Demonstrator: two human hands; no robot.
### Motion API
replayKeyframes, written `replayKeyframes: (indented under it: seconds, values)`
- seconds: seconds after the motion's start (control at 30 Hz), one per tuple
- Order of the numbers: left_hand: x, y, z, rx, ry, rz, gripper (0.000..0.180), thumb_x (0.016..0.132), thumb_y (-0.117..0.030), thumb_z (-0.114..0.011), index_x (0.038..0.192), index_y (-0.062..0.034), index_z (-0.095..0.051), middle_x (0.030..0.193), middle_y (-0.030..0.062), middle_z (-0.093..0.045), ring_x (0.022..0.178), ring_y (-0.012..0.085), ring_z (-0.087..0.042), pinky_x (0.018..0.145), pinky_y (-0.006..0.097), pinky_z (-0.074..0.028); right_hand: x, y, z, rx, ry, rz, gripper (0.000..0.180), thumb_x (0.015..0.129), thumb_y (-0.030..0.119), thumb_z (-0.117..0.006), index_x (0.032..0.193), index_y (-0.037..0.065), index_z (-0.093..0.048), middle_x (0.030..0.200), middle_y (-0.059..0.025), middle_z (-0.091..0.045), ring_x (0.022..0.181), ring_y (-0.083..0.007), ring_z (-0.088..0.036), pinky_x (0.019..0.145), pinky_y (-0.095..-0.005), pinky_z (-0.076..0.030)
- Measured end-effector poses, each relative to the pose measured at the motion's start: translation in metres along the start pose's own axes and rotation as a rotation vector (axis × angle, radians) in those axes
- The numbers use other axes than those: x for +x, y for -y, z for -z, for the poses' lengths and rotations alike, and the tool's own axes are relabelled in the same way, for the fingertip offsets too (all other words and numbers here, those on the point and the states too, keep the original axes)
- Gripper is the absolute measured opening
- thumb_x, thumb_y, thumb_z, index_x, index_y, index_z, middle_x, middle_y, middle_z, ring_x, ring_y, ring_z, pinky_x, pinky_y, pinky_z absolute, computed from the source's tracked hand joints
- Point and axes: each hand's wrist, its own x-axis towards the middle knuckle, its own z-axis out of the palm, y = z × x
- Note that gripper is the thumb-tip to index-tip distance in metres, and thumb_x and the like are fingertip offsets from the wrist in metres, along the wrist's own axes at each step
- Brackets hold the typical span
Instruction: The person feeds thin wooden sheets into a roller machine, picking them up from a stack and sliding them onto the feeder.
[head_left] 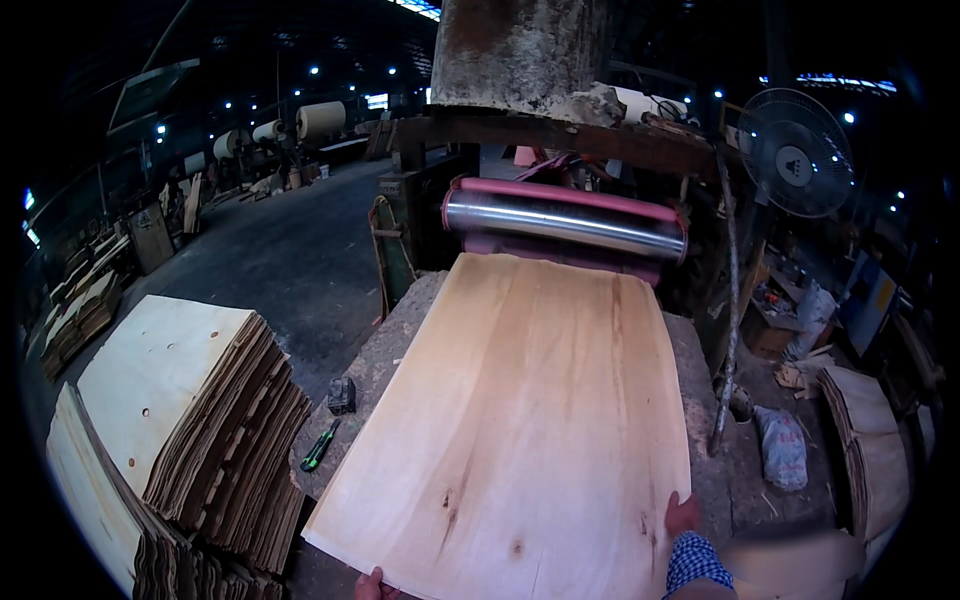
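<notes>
You held a large veneer sheet [520, 420] flat on the rough worktable [385, 350], its long axis running straight away from you, the far short edge lying just under the steel roller [565, 222] of the pink-framed machine [560, 190] and the near edge overhanging the table toward your body. Your left hand [375, 586] gripped the near left corner, and your right hand [683, 515], in a blue checked cuff, pinched the near right edge; your fingers below the sheet were hidden, so how tightly each closed you could only partly judge. On the table to the left of the sheet lay a green utility knife [320, 447] and a small dark block [341, 395], both apart from the wood. Left of the table stood a tall stack of veneer sheets [190, 410], some pierced with round holes. To the right a standing fan [795, 152] faced the bench, a leaning pole [728, 300] rose beside the table, and a grey sack [783, 447] sat on the floor. The sheet itself was pale and smooth, with darker grain streaks along its length and a few small knots near your end.
</notes>
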Motion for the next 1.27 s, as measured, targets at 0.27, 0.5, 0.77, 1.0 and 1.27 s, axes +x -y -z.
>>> replayKeyframes:
  seconds: [0.27,0.5,0.77,1.0,1.27]
  values:
    - [0.007,0.004,0.007,0.023,0.019,0.016,0.019,0.093,-0.027,-0.056,0.098,-0.0096,-0.05,0.074,0.0036,-0.05,0.066,0.0152,-0.048,0.065,0.038,-0.049,0.001,-0.001,0.002,0.007,0.008,0.02,0.061,0.089,0.044,-0.049,0.123,-0.007,-0.047,0.121,-0.0279,-0.052,0.113,-0.0417,-0.05,0.096,-0.0466,-0.041]
    - [0.011,0.009,0.014,0.072,0.023,-0.002,0.017,0.094,-0.026,-0.055,0.098,-0.0105,-0.049,0.074,0.0032,-0.048,0.066,0.0154,-0.048,0.065,0.038,-0.049,0.002,-0.006,-0.002,0.006,0.017,0.012,0.062,0.089,0.044,-0.049,0.123,-0.008,-0.046,0.121,-0.0283,-0.052,0.113,-0.0417,-0.05,0.097,-0.0461,-0.04]
    - [0.009,0.008,0.005,-0.006,0.017,0.025,0.015,0.093,-0.026,-0.055,0.097,-0.0121,-0.05,0.071,0.0026,-0.048,0.064,0.0149,-0.047,0.066,0.038,-0.05,0.002,-0.007,0.003,0.021,0.018,0.002,0.061,0.089,0.044,-0.049,0.122,-0.007,-0.047,0.12,-0.0278,-0.053,0.113,-0.0412,-0.051,0.096,-0.0457,-0.041]
    - [0.013,0.011,0.015,-0.069,0.055,-0.033,0.02,0.095,-0.025,-0.05,0.105,-0.0086,-0.049,0.082,0.0062,-0.052,0.069,0.0184,-0.053,0.064,0.038,-0.052,0.006,0.014,-0.01,0.067,0.054,0.025,0.06,0.091,0.043,-0.049,0.124,-0.007,-0.045,0.123,-0.03,-0.049,0.116,-0.0416,-0.049,0.099,-0.0462,-0.039]
    - [-0.007,-0.021,-0.021,0.116,0.04,0.05,0.035,0.096,-0.031,-0.049,0.111,-0.0004,-0.056,0.099,0.0071,-0.062,0.084,0.016,-0.061,0.075,0.033,-0.055,0.06,-0.076,-0.085,-0.184,-0.186,0.346,0.064,0.089,0.049,-0.055,0.141,0.016,-0.037,0.105,-0.0247,-0.063,0.094,-0.0367,-0.062,0.083,-0.0434,-0.05]
